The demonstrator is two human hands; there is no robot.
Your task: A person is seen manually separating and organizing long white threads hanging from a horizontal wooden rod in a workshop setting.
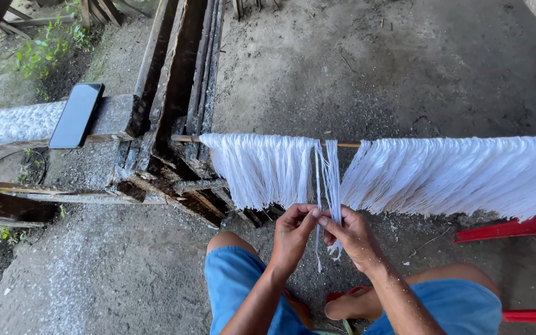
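screen: phone [76, 115] | place: lying on grey beam [7, 123], upper left | look: black rectangle, apparently dark

A black phone [77, 115] lay screen-up on the grey concrete ledge [13, 123], close to that ledge's right end, where it met the dark wooden frame [175, 93]. The frame's weathered beams ran up and away from me — rough, split, stacked against each other — and a lower plank [63, 195] stretched left from its base. Green weeds [44, 46] grew in the dirt near the top left corner of my view. A red plastic chair [516, 226] stood at my right, only its legs showing. Under it all spread the bare, gritty concrete floor [373, 68] — stained and dusty.
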